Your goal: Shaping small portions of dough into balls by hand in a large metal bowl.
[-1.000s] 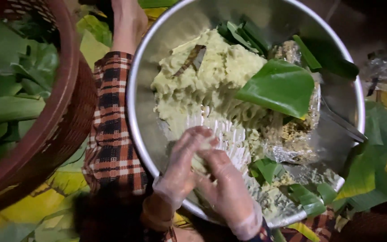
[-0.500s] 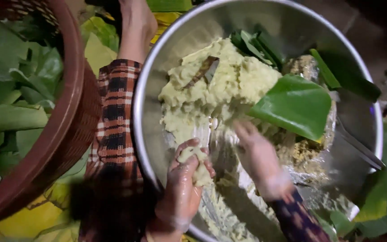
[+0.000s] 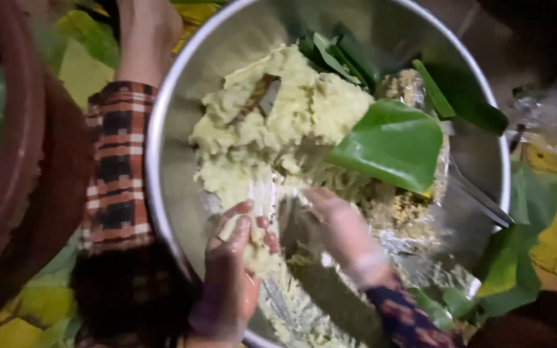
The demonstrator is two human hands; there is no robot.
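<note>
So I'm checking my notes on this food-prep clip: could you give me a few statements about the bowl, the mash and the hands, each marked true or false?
1. The pale yellow mash sits in a round metal bowl. True.
2. The left hand holds a lump of mash. True.
3. The right hand is outside the bowl, on the basket. False: it is inside the bowl, on the mash beside the left hand.
4. A green leaf lies on the mash. True.
5. The woven basket stands to the right of the bowl. False: it is at the left edge of the view.
</note>
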